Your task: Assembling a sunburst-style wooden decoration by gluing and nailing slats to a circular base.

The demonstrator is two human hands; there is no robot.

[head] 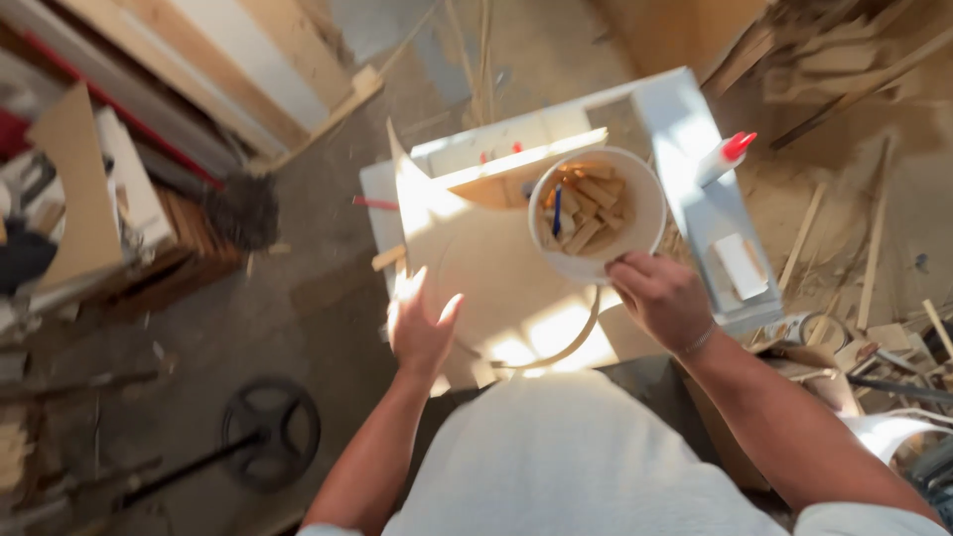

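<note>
From the head camera, looking straight down, the right hand (663, 300) grips the near rim of a white plastic bucket (635, 213), its fingers (635, 270) curled together over the edge and clamped on it. The bucket sits above the pale wooden tabletop (496, 268), and it is loaded with short wooden blocks (588, 210) with a blue pen-like stick (557, 210) poking up among them. The left hand (422, 328) hovers over the near left part of the tabletop, fingers spread apart and holding nothing, well apart from the bucket. Sunlight falls in bright patches across the board between the two hands.

Just right of the bucket, a white glue bottle with a red cap (725, 157) lies on a light grey panel (695, 189). A thin curved wooden strip (566, 347) arcs along the near edge of the tabletop. On the dusty floor to the left lies a black iron wheel (270, 429), and wood offcuts (854, 60) are piled at upper right.
</note>
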